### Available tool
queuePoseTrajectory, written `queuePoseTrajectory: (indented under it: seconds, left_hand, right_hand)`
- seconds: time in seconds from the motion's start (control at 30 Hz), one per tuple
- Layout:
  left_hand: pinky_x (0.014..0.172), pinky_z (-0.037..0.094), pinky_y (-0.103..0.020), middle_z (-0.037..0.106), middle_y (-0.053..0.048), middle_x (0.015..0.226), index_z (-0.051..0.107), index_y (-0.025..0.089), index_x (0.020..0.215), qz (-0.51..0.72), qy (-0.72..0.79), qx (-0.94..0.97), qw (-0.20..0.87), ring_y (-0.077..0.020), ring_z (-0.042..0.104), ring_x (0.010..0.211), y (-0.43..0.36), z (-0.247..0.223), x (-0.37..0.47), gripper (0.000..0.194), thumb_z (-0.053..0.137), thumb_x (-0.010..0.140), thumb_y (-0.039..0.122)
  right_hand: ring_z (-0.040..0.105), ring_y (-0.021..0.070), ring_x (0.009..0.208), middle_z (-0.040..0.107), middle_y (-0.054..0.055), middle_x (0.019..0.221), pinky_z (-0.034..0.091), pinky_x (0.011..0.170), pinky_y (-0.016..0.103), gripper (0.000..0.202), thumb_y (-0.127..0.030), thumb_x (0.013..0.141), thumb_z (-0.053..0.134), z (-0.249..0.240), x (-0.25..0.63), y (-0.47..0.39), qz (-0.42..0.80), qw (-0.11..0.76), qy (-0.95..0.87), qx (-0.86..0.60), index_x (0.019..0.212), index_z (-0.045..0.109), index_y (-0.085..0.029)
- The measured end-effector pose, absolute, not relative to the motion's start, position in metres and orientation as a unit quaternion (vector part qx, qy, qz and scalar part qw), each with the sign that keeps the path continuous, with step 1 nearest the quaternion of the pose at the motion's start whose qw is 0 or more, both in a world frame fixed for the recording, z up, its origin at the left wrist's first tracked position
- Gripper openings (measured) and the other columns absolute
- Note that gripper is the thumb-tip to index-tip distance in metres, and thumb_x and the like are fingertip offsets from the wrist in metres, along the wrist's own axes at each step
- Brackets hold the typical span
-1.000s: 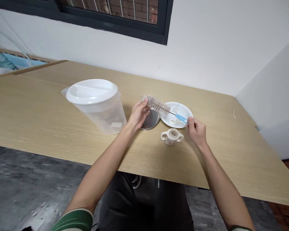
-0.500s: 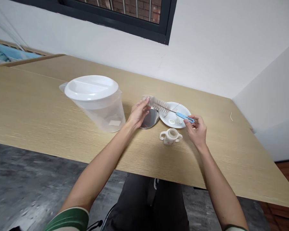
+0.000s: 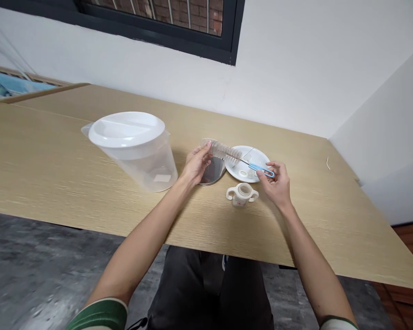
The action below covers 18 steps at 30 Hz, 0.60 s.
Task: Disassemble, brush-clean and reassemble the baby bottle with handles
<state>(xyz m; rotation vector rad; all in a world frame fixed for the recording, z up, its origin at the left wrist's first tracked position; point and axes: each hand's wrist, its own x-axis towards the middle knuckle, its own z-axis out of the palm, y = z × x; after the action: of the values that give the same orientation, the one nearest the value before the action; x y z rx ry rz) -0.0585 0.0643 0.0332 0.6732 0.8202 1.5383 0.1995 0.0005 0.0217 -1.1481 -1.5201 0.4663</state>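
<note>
My right hand (image 3: 276,183) pinches the blue looped handle of a bottle brush (image 3: 232,155). The brush's pale bristles point left, and my left hand (image 3: 197,164) has its fingers closed at that end, where something clear seems to surround the bristle tip. Below lies a round, dark, shiny disc (image 3: 214,172), partly covered by my left hand. A white plate (image 3: 239,174) with small clear parts sits beside it, under the brush handle. Nearer to me stands a small cream two-handled cup (image 3: 242,195), upright with its top open.
A large translucent pitcher (image 3: 137,156) with a white lid stands left of my left hand. A short white curved strip (image 3: 328,163) lies on the wooden table (image 3: 330,220) at the right. Behind are a white wall (image 3: 282,68) and a dark window frame (image 3: 227,41).
The blue handle and my right hand have shifted slightly left, closer to my left hand. More bristles now lie near the left hand's side. The camera view has also moved a little.
</note>
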Motion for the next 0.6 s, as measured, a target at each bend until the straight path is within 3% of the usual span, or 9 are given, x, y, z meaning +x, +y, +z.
queuePoseTrajectory:
  seconds: [0.07,0.17,0.27,0.33,0.47,0.53,0.6]
  left_hand:
    - [0.053,0.040,-0.019,0.067,0.002,0.071,0.068,0.018,0.080,0.660,0.358,0.289,0.594,-0.0079,0.059,0.060,0.0653,0.0315,-0.0589,0.043,0.096,0.060,0.043]
    - [0.053,0.040,-0.019,0.066,0.002,0.070,0.067,0.018,0.078,0.662,0.341,0.305,0.594,-0.0070,0.056,0.058,0.0647,0.0309,-0.0591,0.042,0.096,0.061,0.042]
    - [0.057,0.042,-0.019,0.067,0.002,0.073,0.067,0.018,0.079,0.658,0.311,0.324,0.604,-0.0076,0.058,0.061,0.0618,0.0334,-0.0587,0.039,0.096,0.061,0.038]
    - [0.059,0.044,-0.019,0.069,0.001,0.076,0.069,0.018,0.081,0.658,0.303,0.327,0.607,-0.0080,0.059,0.064,0.0598,0.0357,-0.0577,0.039,0.096,0.061,0.036]
    - [0.055,0.041,-0.019,0.069,0.001,0.076,0.070,0.017,0.080,0.664,0.328,0.318,0.592,-0.0076,0.057,0.062,0.0582,0.0378,-0.0552,0.037,0.095,0.062,0.038]
    - [0.054,0.040,-0.020,0.069,0.001,0.075,0.070,0.017,0.081,0.663,0.347,0.310,0.586,-0.0080,0.057,0.061,0.0589,0.0372,-0.0547,0.038,0.094,0.063,0.040]
    - [0.054,0.039,-0.020,0.069,0.001,0.076,0.070,0.017,0.082,0.662,0.357,0.301,0.587,-0.0081,0.058,0.061,0.0601,0.0360,-0.0550,0.039,0.095,0.062,0.041]
  right_hand:
    - [0.048,0.0109,0.057,0.062,-0.002,0.079,0.038,0.050,0.025,0.039,-0.054,0.086,0.070,0.0212,0.1995,0.0008,0.188,0.550,-0.645,-0.496,0.104,0.058,-0.022]
    - [0.043,0.0106,0.053,0.058,-0.002,0.067,0.036,0.051,0.026,0.040,-0.060,0.091,0.061,0.0220,0.2012,0.0007,0.153,0.526,-0.651,-0.525,0.087,0.061,-0.020]
    - [0.039,0.0110,0.052,0.045,-0.004,0.054,0.032,0.051,0.027,0.053,-0.063,0.097,0.047,0.0238,0.2023,0.0000,0.128,0.498,-0.661,-0.547,0.065,0.051,-0.021]
    - [0.038,0.0109,0.051,0.043,-0.004,0.053,0.030,0.051,0.027,0.055,-0.062,0.099,0.043,0.0247,0.2017,-0.0007,0.126,0.490,-0.667,-0.546,0.061,0.044,-0.022]
    - [0.039,0.0106,0.051,0.043,-0.007,0.059,0.033,0.051,0.025,0.034,-0.055,0.095,0.055,0.0240,0.1989,-0.0020,0.147,0.510,-0.674,-0.514,0.088,0.055,-0.022]
    - [0.041,0.0105,0.050,0.044,-0.009,0.061,0.035,0.050,0.024,0.034,-0.051,0.089,0.065,0.0222,0.1979,-0.0020,0.158,0.510,-0.680,-0.503,0.103,0.054,-0.022]
    - [0.046,0.0107,0.052,0.052,-0.007,0.067,0.038,0.050,0.024,0.036,-0.049,0.086,0.069,0.0202,0.1978,-0.0016,0.155,0.503,-0.687,-0.501,0.105,0.053,-0.022]
